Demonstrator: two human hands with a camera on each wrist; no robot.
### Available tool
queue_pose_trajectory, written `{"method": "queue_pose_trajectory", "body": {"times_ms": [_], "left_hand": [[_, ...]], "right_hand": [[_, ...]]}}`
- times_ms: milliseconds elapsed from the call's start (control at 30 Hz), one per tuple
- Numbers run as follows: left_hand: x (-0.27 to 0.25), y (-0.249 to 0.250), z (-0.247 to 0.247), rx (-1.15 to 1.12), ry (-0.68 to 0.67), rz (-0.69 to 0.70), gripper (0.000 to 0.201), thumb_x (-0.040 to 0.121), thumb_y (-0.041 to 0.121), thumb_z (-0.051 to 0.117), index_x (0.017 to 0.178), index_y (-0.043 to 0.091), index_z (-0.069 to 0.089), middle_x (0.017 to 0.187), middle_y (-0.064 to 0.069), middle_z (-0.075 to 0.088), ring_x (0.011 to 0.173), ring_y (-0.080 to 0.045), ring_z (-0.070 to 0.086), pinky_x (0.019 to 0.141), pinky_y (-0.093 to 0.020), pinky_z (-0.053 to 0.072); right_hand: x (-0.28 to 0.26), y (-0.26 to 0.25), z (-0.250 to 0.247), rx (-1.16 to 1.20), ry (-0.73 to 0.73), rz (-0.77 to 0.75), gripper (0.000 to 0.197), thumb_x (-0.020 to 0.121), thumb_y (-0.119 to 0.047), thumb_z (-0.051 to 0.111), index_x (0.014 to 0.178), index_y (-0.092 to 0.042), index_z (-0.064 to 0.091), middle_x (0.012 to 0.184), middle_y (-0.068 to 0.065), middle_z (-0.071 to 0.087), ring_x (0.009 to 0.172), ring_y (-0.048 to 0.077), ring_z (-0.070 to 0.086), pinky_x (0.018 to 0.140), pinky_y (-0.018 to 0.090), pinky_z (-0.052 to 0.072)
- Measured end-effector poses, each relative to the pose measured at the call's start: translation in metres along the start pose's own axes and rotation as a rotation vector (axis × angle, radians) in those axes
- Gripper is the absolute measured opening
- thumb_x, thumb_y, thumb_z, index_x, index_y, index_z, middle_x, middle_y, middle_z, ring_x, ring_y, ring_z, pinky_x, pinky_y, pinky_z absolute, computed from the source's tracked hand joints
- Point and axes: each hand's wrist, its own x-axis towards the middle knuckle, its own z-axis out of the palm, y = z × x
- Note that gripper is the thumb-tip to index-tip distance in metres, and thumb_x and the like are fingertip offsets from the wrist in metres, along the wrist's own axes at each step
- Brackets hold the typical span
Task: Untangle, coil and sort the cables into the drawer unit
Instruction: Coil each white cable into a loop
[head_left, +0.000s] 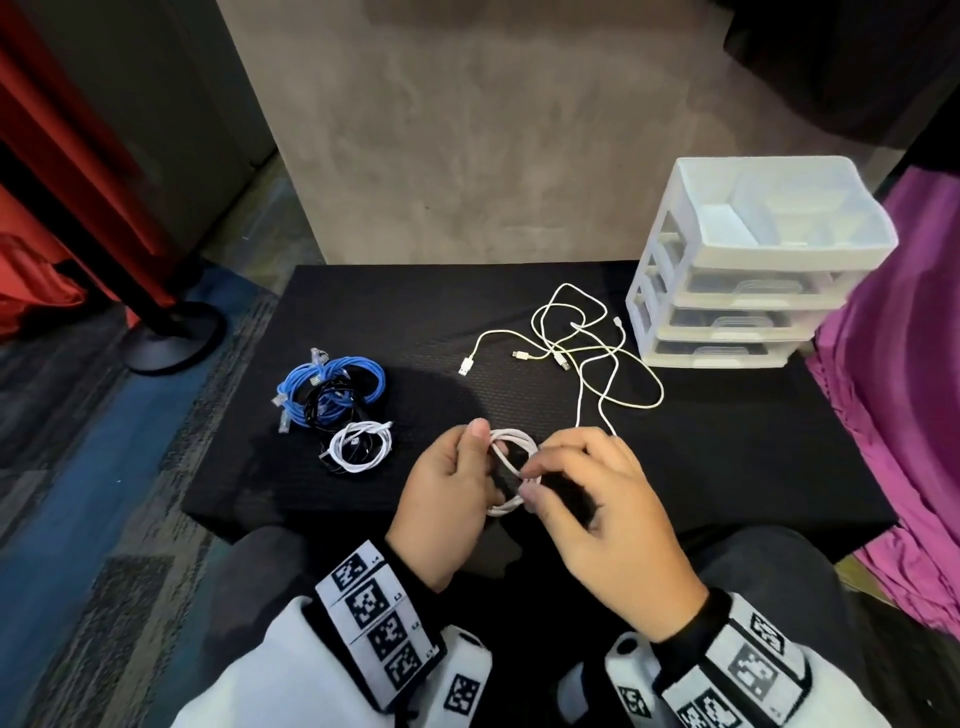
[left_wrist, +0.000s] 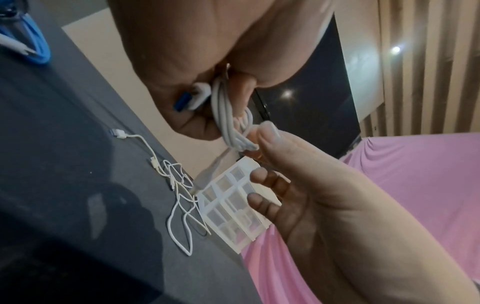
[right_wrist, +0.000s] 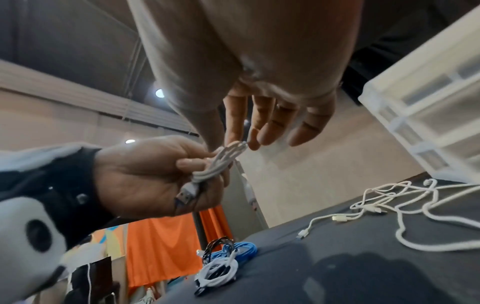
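A partly wound white USB cable coil (head_left: 511, 470) hangs between both hands above the table's front edge. My left hand (head_left: 485, 457) grips one side of the coil (left_wrist: 228, 115), with the USB plug (left_wrist: 189, 100) against the palm. At the other side my right hand (head_left: 532, 475) pinches the loops (right_wrist: 240, 147) between thumb and forefinger, its other fingers spread. The coil's free tail runs back to a loose tangle of white cables (head_left: 582, 353) on the black table (head_left: 727, 467). The translucent white drawer unit (head_left: 748, 270) stands at the far right with its drawers closed.
Coiled blue and black cables (head_left: 332, 389) lie at the left of the table, with a small white coil (head_left: 361, 447) on a black one just in front. Pink cloth (head_left: 904, 415) hangs right of the table. A black stand base (head_left: 166, 338) sits on the floor to the left.
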Motion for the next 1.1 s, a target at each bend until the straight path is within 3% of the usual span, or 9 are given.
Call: {"method": "queue_pose_trajectory", "body": {"times_ms": [67,167,267,367,500,633,833,967,1100], "left_hand": [[0.000,-0.001,0.002,0.019,-0.008,0.018,0.041,0.107,0.041,0.046,0.081,0.013,0.061,0.058,0.002,0.051,0.049,-0.008,0.045,0.062,-0.040,0.043],[-0.003,-0.005,0.004,0.208,-0.043,0.158,0.042,0.104,0.044,0.045,0.078,0.013,0.057,0.064,0.001,0.056,0.060,-0.011,0.053,0.063,-0.047,0.050],[0.002,-0.012,-0.005,0.566,-0.055,0.377,0.040,0.103,0.047,0.038,0.080,0.020,0.055,0.068,0.008,0.058,0.064,-0.009,0.054,0.065,-0.031,0.044],[0.006,-0.013,-0.014,0.742,-0.128,0.454,0.041,0.105,0.048,0.036,0.085,0.019,0.057,0.072,0.008,0.058,0.068,-0.009,0.055,0.065,-0.027,0.041],[0.004,-0.007,-0.016,0.479,-0.282,0.238,0.037,0.102,0.047,0.044,0.080,0.022,0.060,0.063,0.012,0.056,0.055,-0.005,0.051,0.059,-0.026,0.043],[-0.003,0.002,-0.007,0.011,-0.367,-0.014,0.037,0.102,0.044,0.052,0.092,0.010,0.065,0.063,0.005,0.042,0.049,-0.008,0.037,0.061,-0.029,0.040],[-0.004,0.003,0.000,-0.088,-0.279,0.035,0.034,0.107,0.033,0.048,0.094,0.004,0.061,0.069,-0.015,0.039,0.048,-0.010,0.030,0.053,-0.020,0.040],[-0.004,-0.003,0.003,-0.026,-0.293,0.124,0.030,0.103,0.033,0.053,0.099,0.007,0.068,0.066,-0.009,0.052,0.054,-0.012,0.045,0.066,-0.031,0.050],[-0.001,-0.011,0.005,0.088,-0.210,0.219,0.025,0.098,0.041,0.061,0.104,0.020,0.074,0.090,-0.018,0.063,0.061,-0.016,0.060,0.070,-0.029,0.050]], "right_hand": [[-0.002,0.003,0.004,-0.086,-0.031,0.011,0.022,0.088,-0.033,0.081,0.110,-0.032,0.076,0.111,-0.022,0.059,0.107,0.007,0.057,0.096,0.017,0.042],[-0.001,0.004,0.014,0.057,-0.006,0.177,0.011,0.085,-0.022,0.085,0.092,-0.031,0.080,0.100,-0.015,0.062,0.100,0.009,0.060,0.093,0.024,0.047],[0.004,0.000,0.005,0.474,-0.006,0.384,0.010,0.089,-0.012,0.081,0.081,-0.018,0.080,0.099,0.001,0.066,0.096,0.019,0.065,0.094,0.032,0.049],[0.010,-0.003,-0.010,0.509,-0.052,0.403,0.014,0.095,-0.016,0.074,0.081,-0.017,0.077,0.090,0.004,0.065,0.078,0.018,0.061,0.086,0.032,0.050],[0.019,0.012,-0.020,0.013,-0.025,0.182,0.010,0.093,-0.022,0.077,0.089,-0.031,0.080,0.089,-0.010,0.064,0.081,0.012,0.063,0.079,0.018,0.048],[0.015,0.019,-0.012,0.116,0.042,0.231,0.014,0.096,-0.018,0.073,0.097,-0.028,0.083,0.094,-0.016,0.075,0.095,0.006,0.071,0.092,0.027,0.054],[0.003,-0.005,0.003,0.825,-0.036,0.552,0.022,0.093,-0.022,0.072,0.113,-0.018,0.080,0.112,0.015,0.078,0.110,0.027,0.073,0.106,0.043,0.054],[0.002,-0.004,0.003,0.913,0.023,0.614,0.017,0.092,-0.008,0.074,0.108,-0.008,0.078,0.107,0.038,0.069,0.103,0.056,0.069,0.102,0.059,0.055],[0.003,0.001,0.003,0.893,0.076,0.644,0.012,0.094,-0.012,0.074,0.103,-0.006,0.078,0.094,0.035,0.067,0.088,0.046,0.065,0.096,0.065,0.052]]}}
